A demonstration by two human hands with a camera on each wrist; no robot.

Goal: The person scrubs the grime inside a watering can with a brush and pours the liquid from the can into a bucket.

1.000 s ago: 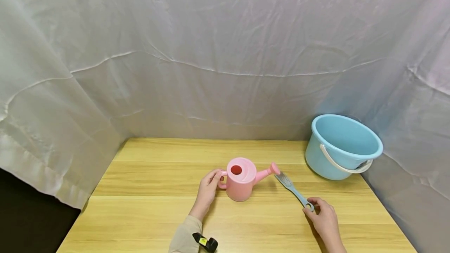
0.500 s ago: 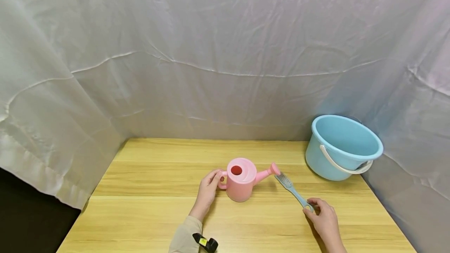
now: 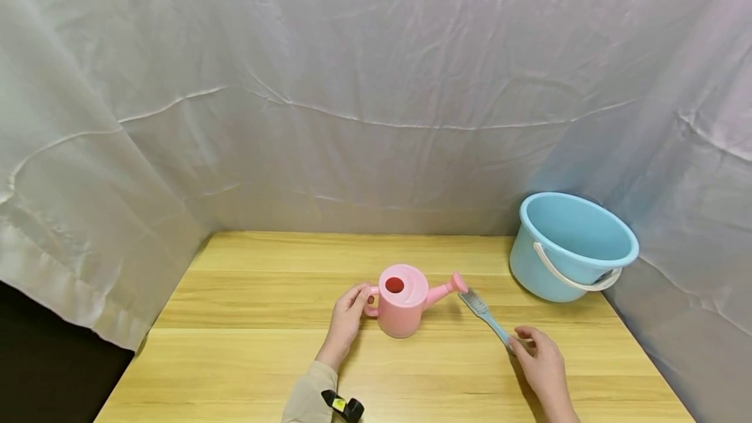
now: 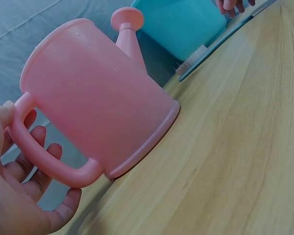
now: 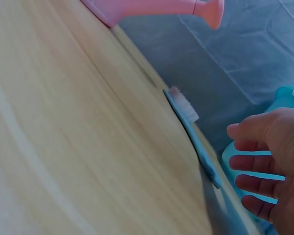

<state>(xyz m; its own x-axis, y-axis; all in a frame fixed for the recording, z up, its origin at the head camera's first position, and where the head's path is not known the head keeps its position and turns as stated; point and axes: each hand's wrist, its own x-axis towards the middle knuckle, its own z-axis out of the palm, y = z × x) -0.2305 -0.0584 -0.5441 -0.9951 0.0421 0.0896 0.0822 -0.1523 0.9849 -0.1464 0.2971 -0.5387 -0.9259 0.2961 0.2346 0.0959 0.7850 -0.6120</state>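
A pink watering can [image 3: 401, 309] stands upright on the table, its spout pointing right. My left hand [image 3: 345, 320] holds its handle [image 4: 51, 166], thumb on top and fingers curled around it in the left wrist view. To the right lies a light-blue brush [image 3: 492, 322] with its bristles [image 5: 184, 105] up and its head near the spout's end. Over the handle end of the brush is my right hand [image 3: 539, 363], which hides that end in the head view. The right wrist view shows its loosely bent fingers [image 5: 257, 163] apart from the brush, holding nothing.
At the back right corner of the wooden table [image 3: 247, 292] stands a light-blue bucket [image 3: 543, 273] with a white handle [image 3: 564, 275]. Grey cloth [image 3: 376, 168] hangs behind and along both sides of the table.
My right hand has let go of the brush handle and risen slightly above it. The brush stays where it was. The left hand and the watering can have not moved.
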